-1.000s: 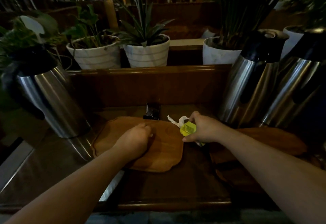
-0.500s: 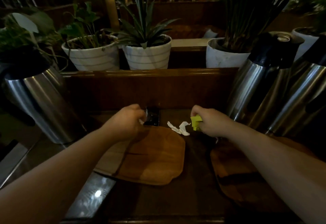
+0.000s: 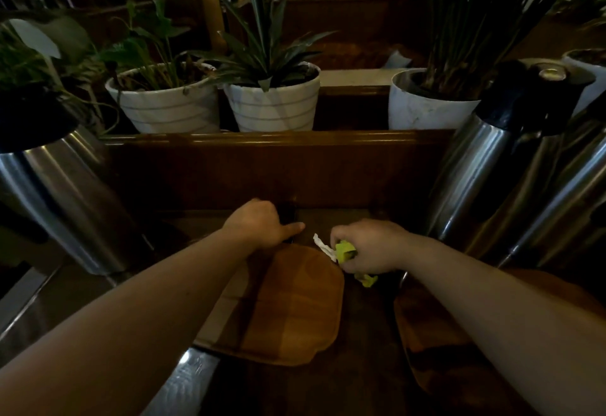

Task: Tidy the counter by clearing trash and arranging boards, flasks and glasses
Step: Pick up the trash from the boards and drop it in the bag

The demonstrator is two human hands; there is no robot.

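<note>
Yellow-green trash [image 3: 345, 249] sits clenched in the right hand [image 3: 370, 246].

Left arm: bare, reached forward from the lower left, forearm angled up toward the middle.
Left hand [image 3: 259, 223]: back facing up, fingers curled down out of sight, thumb stretched out to the right.
Right arm: bare, reached in from the lower right, wrist bent slightly inward.
Right hand [image 3: 370, 245]: knuckles up, fingers curled tight around crumpled yellow-green and white scraps [image 3: 342, 250].
Spacing: hands near each other, not touching.
</note>
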